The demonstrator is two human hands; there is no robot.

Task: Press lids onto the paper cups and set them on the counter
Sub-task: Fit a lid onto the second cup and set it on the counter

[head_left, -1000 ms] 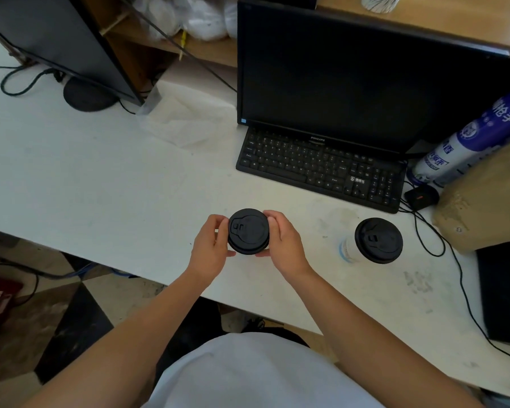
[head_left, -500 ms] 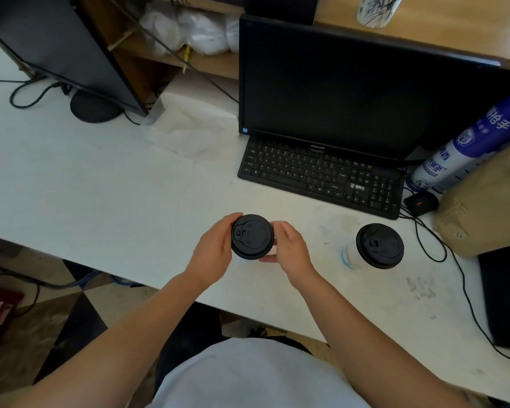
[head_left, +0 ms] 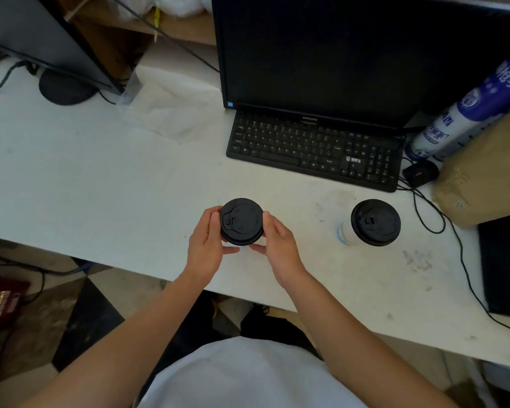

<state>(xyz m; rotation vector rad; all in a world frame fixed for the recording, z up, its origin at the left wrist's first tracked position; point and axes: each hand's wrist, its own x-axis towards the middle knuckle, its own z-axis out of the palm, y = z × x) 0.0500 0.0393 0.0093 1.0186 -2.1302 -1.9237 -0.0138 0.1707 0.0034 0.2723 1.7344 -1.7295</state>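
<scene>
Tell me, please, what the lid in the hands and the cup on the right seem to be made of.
Held lid: matte black with moulded ridges and sip tab, likely plastic. Standing cup: dull white wall with a blue band, probably paper; its lid looks the same.

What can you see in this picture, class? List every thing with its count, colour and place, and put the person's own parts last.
held lid: one, black, between both hands above the counter's near edge; what is under it is hidden
lidded cup: one, white with a blue band and black lid, on the counter right of the hands
counter: one, white, across the view
keyboard: one, black, behind the cups
monitor: one, black, behind the keyboard
second monitor: one, black, far left
mouse: one, black, right of the keyboard
spray can: one, blue and white, far right
paper bag: one, brown, right edge
left hand: one, grips the lid's left side
right hand: one, grips the lid's right side
</scene>
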